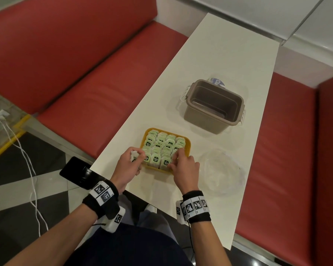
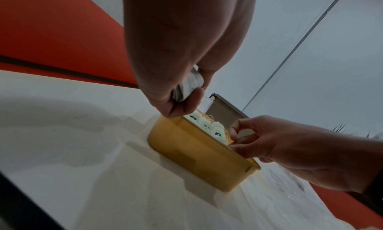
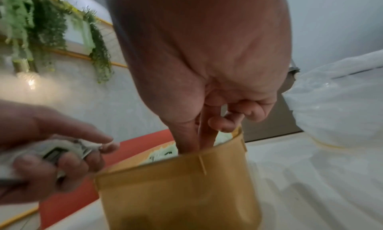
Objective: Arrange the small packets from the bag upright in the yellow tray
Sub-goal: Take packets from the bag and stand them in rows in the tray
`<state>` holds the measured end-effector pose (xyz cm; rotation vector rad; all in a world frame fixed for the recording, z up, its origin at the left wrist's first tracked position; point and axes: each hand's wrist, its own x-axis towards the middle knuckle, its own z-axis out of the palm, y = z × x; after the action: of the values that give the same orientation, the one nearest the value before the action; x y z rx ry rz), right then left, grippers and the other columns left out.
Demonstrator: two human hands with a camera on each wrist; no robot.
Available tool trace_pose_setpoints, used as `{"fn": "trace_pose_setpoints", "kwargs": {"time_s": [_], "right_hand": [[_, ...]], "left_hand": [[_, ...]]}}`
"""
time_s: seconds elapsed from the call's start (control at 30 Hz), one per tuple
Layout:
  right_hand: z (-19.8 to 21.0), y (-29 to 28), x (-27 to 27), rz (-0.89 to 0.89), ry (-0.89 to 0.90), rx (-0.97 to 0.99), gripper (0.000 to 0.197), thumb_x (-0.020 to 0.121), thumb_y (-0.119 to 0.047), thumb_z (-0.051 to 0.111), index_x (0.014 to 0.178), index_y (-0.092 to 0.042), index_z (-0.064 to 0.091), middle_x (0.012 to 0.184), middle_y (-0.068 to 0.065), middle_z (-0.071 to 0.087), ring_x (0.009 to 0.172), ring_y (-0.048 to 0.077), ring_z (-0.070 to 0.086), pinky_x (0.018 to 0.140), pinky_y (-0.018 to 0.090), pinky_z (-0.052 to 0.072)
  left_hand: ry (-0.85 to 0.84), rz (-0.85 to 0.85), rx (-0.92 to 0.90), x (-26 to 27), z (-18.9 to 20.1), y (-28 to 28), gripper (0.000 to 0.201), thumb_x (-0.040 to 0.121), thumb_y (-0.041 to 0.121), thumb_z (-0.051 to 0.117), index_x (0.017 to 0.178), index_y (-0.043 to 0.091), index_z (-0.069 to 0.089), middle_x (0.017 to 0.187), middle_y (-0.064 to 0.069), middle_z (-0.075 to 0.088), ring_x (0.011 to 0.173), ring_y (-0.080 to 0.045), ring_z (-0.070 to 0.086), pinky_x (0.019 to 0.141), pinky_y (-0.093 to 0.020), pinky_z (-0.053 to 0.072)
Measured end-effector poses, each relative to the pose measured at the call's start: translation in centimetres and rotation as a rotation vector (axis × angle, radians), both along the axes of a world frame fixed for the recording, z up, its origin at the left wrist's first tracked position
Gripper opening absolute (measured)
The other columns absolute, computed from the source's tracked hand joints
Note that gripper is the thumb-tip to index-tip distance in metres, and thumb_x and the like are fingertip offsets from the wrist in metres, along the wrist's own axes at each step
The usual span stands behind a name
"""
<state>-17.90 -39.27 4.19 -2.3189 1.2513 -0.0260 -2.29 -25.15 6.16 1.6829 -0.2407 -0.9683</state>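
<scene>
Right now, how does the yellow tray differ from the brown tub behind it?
The yellow tray is shallow and packed with upright green packets; the brown tub is deeper and looks empty. Both hands work at the tray: the left hand grips spare packets beside it, the right hand reaches among its packets. Nothing touches the tub. Both stand open-topped on the white table.

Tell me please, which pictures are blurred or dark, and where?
Head view: sharp and evenly lit, edges bent by the wide lens. Left wrist view: dim, left hand in shadow. Right wrist view: softly blurred, yellow tray close and smeared.
</scene>
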Motion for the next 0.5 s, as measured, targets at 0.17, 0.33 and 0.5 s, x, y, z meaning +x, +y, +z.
{"fn": "trace_pose_setpoints", "kwargs": {"time_s": [0.17, 0.33, 0.5], "right_hand": [[-0.3, 0.8, 0.9, 0.034, 0.098, -0.076, 0.026, 0.099, -0.029, 0.069, 0.118, -0.023, 0.053, 0.099, 0.001, 0.068, 0.099, 0.031, 0.061, 0.091, 0.046, 0.040], [1.0, 0.9, 0.7, 0.017, 0.136, -0.157, 0.019, 0.098, -0.041, 0.069, 0.107, -0.028, 0.059, 0.091, 0.000, 0.067, 0.099, 0.029, 0.055, 0.087, 0.045, 0.039], [1.1, 0.7, 0.8, 0.041, 0.173, -0.127, 0.022, 0.103, -0.044, 0.059, 0.106, -0.030, 0.076, 0.099, -0.001, 0.074, 0.109, 0.029, 0.053, 0.090, 0.045, 0.037]], "left_hand": [[-0.032, -0.021, 0.020, 0.2, -0.6, 0.4, 0.003, 0.106, 0.020, 0.066, 0.109, 0.019, 0.068, 0.098, 0.000, 0.070, 0.070, -0.013, 0.057, 0.057, -0.027, 0.046], [0.045, -0.017, -0.028, 0.0, 0.2, 0.2, 0.008, 0.107, 0.016, 0.064, 0.115, 0.012, 0.065, 0.096, -0.004, 0.066, 0.070, -0.016, 0.056, 0.059, -0.029, 0.044], [0.223, -0.068, -0.126, 0.0, 0.9, 0.0, 0.028, 0.104, 0.003, 0.048, 0.123, 0.011, 0.067, 0.095, -0.014, 0.062, 0.079, -0.026, 0.056, 0.060, -0.035, 0.038]]}}
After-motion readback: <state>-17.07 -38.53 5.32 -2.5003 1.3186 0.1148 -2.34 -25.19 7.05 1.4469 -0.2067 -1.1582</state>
